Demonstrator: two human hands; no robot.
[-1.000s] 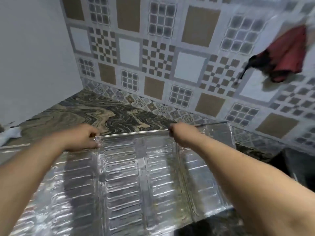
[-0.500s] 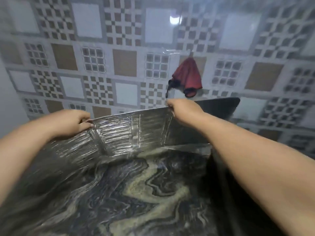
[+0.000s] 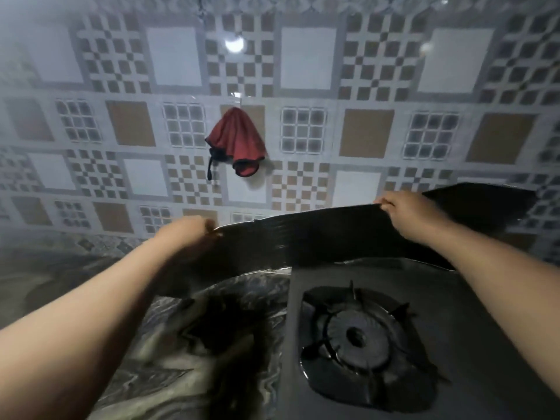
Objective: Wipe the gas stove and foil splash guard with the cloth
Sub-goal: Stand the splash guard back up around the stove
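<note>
Both my hands pinch the top edge of the foil splash guard (image 3: 318, 237), left hand (image 3: 185, 233) at its left end, right hand (image 3: 407, 212) further right, holding it upright behind the gas stove (image 3: 363, 338), while a red cloth (image 3: 238, 140) hangs on the tiled wall (image 3: 363, 131).

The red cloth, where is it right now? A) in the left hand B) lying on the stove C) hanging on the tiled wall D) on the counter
C: the red cloth hangs from a hook on the tiled wall, above the stove; the left hand and the right hand both grip the top edge of the foil guard.
</note>
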